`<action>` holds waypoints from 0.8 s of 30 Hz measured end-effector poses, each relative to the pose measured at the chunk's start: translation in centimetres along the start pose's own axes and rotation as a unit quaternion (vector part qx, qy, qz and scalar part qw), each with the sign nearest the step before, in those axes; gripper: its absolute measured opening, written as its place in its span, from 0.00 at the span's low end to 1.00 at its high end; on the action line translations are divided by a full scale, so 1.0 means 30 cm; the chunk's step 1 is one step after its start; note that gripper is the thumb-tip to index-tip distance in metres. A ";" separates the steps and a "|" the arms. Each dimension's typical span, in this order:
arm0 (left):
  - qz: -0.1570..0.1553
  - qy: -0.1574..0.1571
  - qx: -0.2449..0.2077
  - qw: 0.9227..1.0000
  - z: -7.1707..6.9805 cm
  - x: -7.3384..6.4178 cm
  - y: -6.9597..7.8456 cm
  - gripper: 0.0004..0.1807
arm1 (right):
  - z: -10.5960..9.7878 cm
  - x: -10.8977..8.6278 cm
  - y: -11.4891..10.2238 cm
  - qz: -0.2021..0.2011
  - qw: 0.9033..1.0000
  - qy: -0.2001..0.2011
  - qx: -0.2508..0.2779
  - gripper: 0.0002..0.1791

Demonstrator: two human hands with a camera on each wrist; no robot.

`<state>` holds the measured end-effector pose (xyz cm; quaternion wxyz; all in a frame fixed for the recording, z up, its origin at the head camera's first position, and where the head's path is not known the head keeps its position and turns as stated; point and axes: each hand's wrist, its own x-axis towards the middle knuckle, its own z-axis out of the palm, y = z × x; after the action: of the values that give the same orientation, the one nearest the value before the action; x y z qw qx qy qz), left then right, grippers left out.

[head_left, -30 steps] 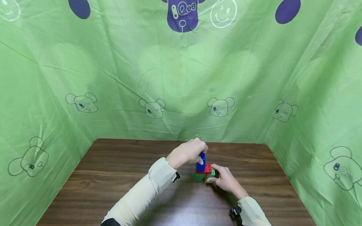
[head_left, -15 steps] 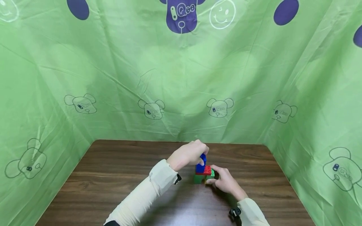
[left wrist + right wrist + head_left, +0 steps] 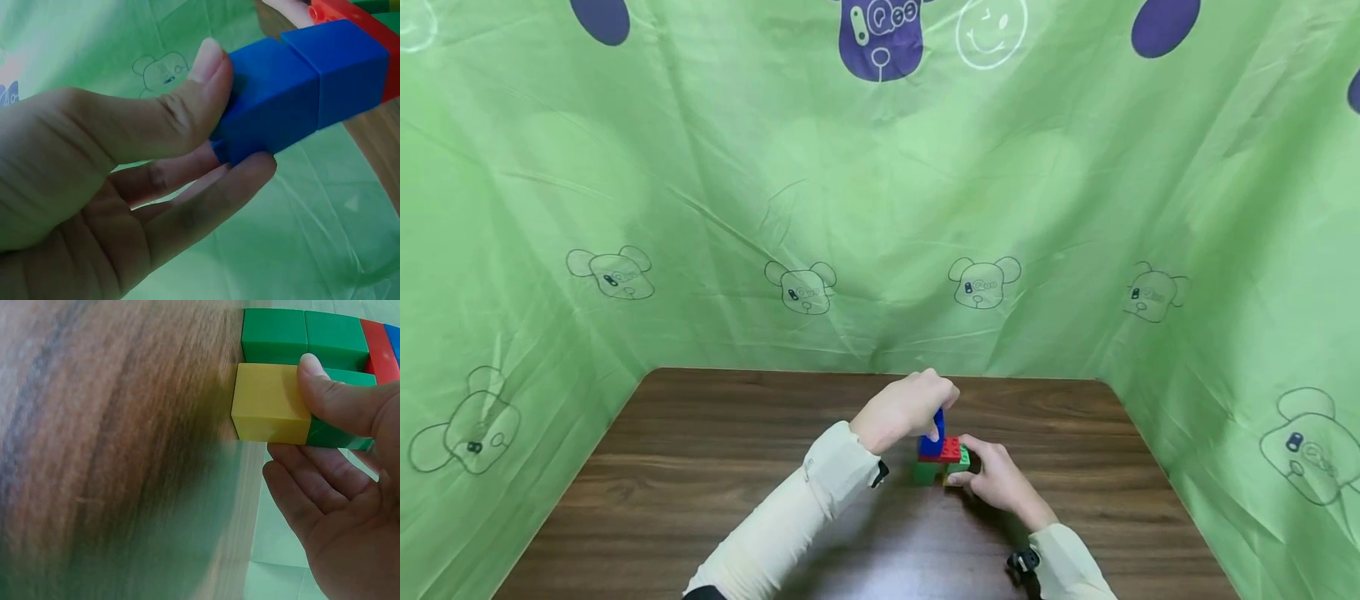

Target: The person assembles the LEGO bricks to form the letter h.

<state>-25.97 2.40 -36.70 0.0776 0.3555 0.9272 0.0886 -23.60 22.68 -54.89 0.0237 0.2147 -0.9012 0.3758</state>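
Note:
A small toy building-brick structure stands on the table. My left hand (image 3: 910,410) pinches the upper blue brick (image 3: 269,94) between thumb and fingers. Against it sits a second blue brick (image 3: 353,72), which rests on the red brick (image 3: 952,448). Below the red brick are two supports: one of stacked green bricks (image 3: 275,334), the other a green brick (image 3: 340,430) above a yellow brick (image 3: 265,394). At that second support, my right hand (image 3: 1000,479) grips with the thumb on one side and fingers on the other. The left hand hides part of the blue bricks in the head view.
The brown wood-grain table (image 3: 737,467) extends around the bricks. A green cloth (image 3: 880,183) with printed bear outlines hangs behind it and on both sides. Both wrists wear dark straps over light sleeves (image 3: 805,500).
My left hand has shifted slightly to the right, still holding the upper blue brick. The right hand and the lower bricks stay in about the same place.

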 end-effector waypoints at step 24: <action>0.020 0.026 -0.075 0.997 0.092 0.008 -0.085 0.17 | -0.017 -0.007 -0.031 -0.002 0.998 -0.007 -0.068 0.31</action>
<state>-27.22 0.99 -39.95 0.0779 0.3649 0.9124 0.1682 -23.08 22.54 -53.94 0.0325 0.2175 -0.9244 0.3116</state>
